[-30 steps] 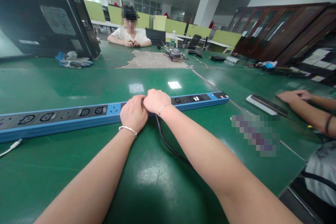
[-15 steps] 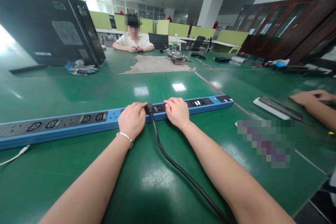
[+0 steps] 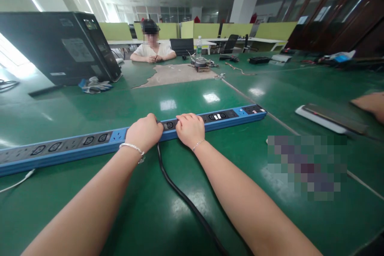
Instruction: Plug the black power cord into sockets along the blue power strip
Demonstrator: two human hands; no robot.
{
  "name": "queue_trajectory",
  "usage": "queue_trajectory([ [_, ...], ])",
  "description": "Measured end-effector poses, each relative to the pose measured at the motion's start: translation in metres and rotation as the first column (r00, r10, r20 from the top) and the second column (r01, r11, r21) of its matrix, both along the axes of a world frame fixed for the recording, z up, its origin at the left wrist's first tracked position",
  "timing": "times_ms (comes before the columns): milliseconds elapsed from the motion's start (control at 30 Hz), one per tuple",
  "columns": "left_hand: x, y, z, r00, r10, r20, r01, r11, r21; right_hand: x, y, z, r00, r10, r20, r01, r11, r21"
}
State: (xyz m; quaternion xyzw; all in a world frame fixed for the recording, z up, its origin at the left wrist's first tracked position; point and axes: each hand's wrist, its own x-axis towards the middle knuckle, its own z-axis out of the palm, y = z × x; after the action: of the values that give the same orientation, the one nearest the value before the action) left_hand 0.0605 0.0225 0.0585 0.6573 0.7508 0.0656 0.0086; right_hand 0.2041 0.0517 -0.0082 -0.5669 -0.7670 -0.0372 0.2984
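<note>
A long blue power strip (image 3: 116,136) with a row of black sockets lies across the green table in front of me. Fingers curled, my left hand (image 3: 144,133) is closed on the plug at the end of a thick black cable (image 3: 180,193); the hand covers most of the plug. The cable runs from under it toward the lower right. A little to the right, my right hand (image 3: 191,131) grips the strip, fingers over its far edge and thumb side hidden. One socket (image 3: 170,125) shows between the two hands.
A black computer case (image 3: 75,48) stands back left, with gloves (image 3: 94,85) beside it. Across the table sits a person (image 3: 153,52). A phone on a white slab (image 3: 321,119) lies right, near another person's hand (image 3: 370,105). A white cable (image 3: 21,180) lies at left.
My left hand has closed over the plug, which showed beside its fingertips before. Both hands appear shifted left as the view turned. The other person's hand at right has drawn back.
</note>
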Motion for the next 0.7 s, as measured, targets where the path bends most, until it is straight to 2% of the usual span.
queue_trajectory([
  [167,0.001,0.012,0.005,0.996,-0.041,-0.079,0.037,0.998,-0.052,0.0,0.0,0.0,1.0,0.0,-0.017,0.0,1.0,-0.009],
  [433,0.009,-0.003,-0.004,0.994,0.063,-0.095,-0.059,0.998,0.038,-0.001,0.0,0.002,1.0,-0.012,-0.001,0.012,1.0,-0.025],
  [633,0.005,0.012,0.003,0.995,0.001,-0.097,-0.008,0.998,-0.07,-0.001,0.0,0.001,1.0,-0.01,-0.004,0.01,0.999,-0.035],
  [700,0.005,0.012,0.002,0.995,0.0,-0.097,-0.007,0.998,-0.068,-0.001,0.0,0.001,1.0,-0.005,-0.015,0.005,1.0,-0.02],
])
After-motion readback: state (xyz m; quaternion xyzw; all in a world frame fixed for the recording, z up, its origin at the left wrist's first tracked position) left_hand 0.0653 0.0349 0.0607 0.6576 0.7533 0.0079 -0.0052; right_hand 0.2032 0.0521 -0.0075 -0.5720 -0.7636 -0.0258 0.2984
